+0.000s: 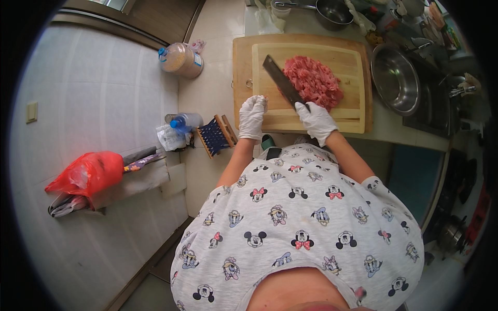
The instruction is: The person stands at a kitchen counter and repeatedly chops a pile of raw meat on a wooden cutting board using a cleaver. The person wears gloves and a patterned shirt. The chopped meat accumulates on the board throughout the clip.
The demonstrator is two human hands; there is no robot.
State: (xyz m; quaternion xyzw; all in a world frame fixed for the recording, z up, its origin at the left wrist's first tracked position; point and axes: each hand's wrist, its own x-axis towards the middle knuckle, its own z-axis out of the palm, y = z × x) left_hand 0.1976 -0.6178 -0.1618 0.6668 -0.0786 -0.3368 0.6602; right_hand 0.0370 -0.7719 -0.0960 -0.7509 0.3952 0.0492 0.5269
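Note:
Chopped raw red meat (313, 82) lies in a heap on a light wooden cutting board (268, 118), which rests on a larger wooden board (242, 54). My right hand (318, 121), in a white glove, grips a cleaver (283, 81) by its handle; the dark blade points up and to the left along the heap's left edge. My left hand (252, 116), also gloved, is curled over the left edge of the boards, away from the meat. A small reddish bit shows at its fingertips; whether it is held between them is too small to tell.
A steel basin (395, 79) stands right of the boards by the sink (432, 93). A steel pan (334, 14) is behind them. On the floor at left are a large grain-filled bottle (182, 61), a plastic bottle (187, 122) and a folding stool (214, 137).

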